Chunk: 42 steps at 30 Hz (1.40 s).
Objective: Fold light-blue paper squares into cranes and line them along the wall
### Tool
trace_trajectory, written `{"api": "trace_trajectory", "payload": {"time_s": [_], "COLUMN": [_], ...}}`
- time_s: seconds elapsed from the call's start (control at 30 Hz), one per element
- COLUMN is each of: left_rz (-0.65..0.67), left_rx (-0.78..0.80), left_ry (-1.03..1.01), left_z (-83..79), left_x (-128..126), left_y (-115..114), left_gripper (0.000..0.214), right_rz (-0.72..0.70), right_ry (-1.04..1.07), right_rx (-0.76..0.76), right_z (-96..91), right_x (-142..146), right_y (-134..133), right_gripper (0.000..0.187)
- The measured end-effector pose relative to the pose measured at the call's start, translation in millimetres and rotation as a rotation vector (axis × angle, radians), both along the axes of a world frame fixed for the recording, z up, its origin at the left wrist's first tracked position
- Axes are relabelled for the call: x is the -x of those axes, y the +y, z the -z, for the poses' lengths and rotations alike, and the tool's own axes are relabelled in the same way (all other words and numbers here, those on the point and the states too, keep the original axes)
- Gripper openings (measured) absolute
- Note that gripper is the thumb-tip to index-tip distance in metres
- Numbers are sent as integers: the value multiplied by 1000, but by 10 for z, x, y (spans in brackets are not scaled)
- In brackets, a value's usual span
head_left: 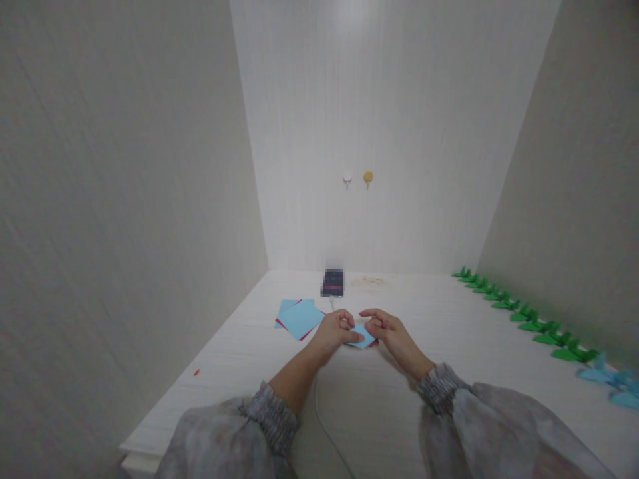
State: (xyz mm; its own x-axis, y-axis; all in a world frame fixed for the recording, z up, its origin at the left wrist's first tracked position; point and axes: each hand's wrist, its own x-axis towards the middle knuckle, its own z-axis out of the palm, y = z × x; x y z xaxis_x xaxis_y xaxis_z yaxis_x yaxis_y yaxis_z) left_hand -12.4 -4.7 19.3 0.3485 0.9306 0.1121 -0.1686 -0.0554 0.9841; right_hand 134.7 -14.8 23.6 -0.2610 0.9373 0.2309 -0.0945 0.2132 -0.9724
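Between my hands, just above or on the white table, is a small piece of light blue paper (363, 336) that looks folded, with red showing at its lower edge. My left hand (335, 332) pinches its left side, thumb on top. On the right side, my right hand (387, 331) grips the paper between thumb and fingers, its index finger stretched out above. The underside of the paper is hidden. Left of my left hand lie several loose sheets, light blue squares (301, 319) with red edges peeking out beneath.
A phone (333, 283) leans near the back wall, its white cable (324, 426) running toward me. Green folded paper figures (524, 316) line the right wall, with light blue ones (606, 376) nearer. A small orange piece (196, 372) lies left. Two hooks (368, 177) are on the wall.
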Motion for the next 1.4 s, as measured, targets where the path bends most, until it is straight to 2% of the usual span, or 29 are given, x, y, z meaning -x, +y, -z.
{"api": "trace_trajectory", "payload": {"time_s": [0.27,0.37,0.63,0.77,0.93,1.13,1.4], "left_rz": [-93,-99,-48,21,95,48,109], "left_rx": [18,25,18,-2,33,64,55], "left_ry": [-5,-24,-10,-13,-35,-33,-39], "left_z": [-12,-2,84,91,98,85,62], "left_x": [53,61,49,56,54,52,59], "left_y": [11,17,44,28,25,30,-7], "left_gripper": [40,44,44,37,42,45,47], "right_rz": [52,23,24,76,100,44,126], "right_ry": [-41,-91,-84,-77,-68,-36,-53], "right_rx": [36,50,93,92,129,157,107], "right_z": [5,-6,39,66,96,119,71], "right_x": [-15,2,6,-15,-34,-30,-24], "right_y": [10,-12,-9,17,38,35,40], "right_gripper": [34,41,47,43,43,39,42]}}
